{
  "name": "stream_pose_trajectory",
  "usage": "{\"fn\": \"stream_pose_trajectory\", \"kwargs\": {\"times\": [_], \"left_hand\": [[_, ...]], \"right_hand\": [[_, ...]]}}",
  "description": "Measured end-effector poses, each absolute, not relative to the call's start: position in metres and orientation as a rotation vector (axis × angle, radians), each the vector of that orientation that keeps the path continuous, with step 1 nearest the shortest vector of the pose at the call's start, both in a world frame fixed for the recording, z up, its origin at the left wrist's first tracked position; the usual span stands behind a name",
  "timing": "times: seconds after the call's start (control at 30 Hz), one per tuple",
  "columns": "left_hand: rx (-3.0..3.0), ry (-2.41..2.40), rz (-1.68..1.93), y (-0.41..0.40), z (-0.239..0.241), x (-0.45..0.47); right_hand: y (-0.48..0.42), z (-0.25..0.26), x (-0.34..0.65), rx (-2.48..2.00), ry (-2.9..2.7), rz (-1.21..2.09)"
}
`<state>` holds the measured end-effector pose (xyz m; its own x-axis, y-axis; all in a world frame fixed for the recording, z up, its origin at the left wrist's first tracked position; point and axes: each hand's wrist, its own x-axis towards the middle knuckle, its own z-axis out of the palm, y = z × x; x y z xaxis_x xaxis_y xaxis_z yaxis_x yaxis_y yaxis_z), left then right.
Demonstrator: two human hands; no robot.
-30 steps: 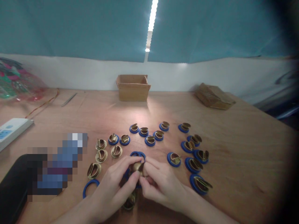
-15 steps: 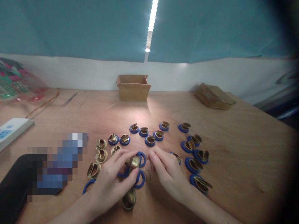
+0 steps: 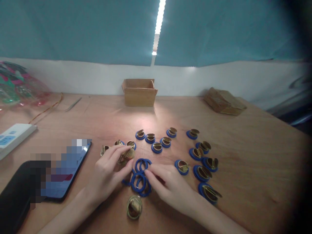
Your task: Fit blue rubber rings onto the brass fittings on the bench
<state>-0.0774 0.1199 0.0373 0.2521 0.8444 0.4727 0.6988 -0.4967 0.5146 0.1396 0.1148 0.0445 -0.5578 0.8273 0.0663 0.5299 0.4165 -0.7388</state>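
Note:
My left hand pinches a round brass fitting with a flip lid between thumb and fingers, just left of a small pile of blue rings. The fingers of my right hand are closed at the right edge of that pile, on a blue ring; the fingers hide part of it. Below the pile lies another brass fitting without a blue ring. To the right, a brass fitting seated in a blue ring rests on the table, lid raised.
Several more ringed fittings lie at the right and behind the hands. A small open cardboard box stands at the back, with a crumpled brown packet to its right. On the left are a phone, a white device and plastic bags.
My left hand has moved left with the brass fitting, away from the blue rings. My right hand has shifted left and down onto the rings.

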Motion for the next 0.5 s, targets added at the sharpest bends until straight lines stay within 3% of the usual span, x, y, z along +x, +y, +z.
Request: {"fn": "stream_pose_trajectory", "kwargs": {"times": [0.5], "left_hand": [[2.742,1.3,0.933,0.13,0.016,-0.077]], "right_hand": [[0.113,0.041,0.138,-1.179,-2.269,0.843]]}}
